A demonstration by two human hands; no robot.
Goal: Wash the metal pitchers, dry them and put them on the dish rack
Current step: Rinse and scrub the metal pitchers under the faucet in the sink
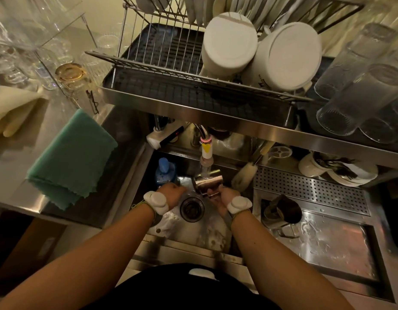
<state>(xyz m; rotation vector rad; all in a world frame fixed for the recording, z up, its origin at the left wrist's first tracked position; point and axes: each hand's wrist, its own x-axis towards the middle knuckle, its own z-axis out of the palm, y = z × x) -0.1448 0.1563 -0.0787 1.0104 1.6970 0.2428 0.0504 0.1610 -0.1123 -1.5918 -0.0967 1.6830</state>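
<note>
The grip of the right hand (220,198) is curled round the handle side of a metal pitcher (208,182), which it holds tilted over the sink (193,231). The pitcher's mouth sits under the tap (205,151), and a stream of water runs into it. The left hand (171,193) is at the pitcher's 9 o'clock, just beside it, with its fingers pointing toward the pitcher. Whether its grip is closed or slack I cannot tell, because the fingers are blurred. Both wrists wear a white band.

The drain (192,208) lies at the pitcher's 6 o'clock, between the two hands. A blue-capped bottle (164,171) stands at 9 o'clock, behind the left hand. A pale bottle brush (245,175) leans at 3 o'clock, against the sink's edge.

A second pitcher (283,211) lies tipped at 4 o'clock on the wet drainboard (327,240). It sits just below a perforated tray (309,189).

At 12 o'clock, above the tap, the dish rack (171,63) holds two white tubs (229,41) turned bottom-out. Clear glasses (361,86) lie stacked at 2 o'clock. A folded teal cloth (75,157) rests at 9 o'clock on the counter (12,153), well apart from the sink.
</note>
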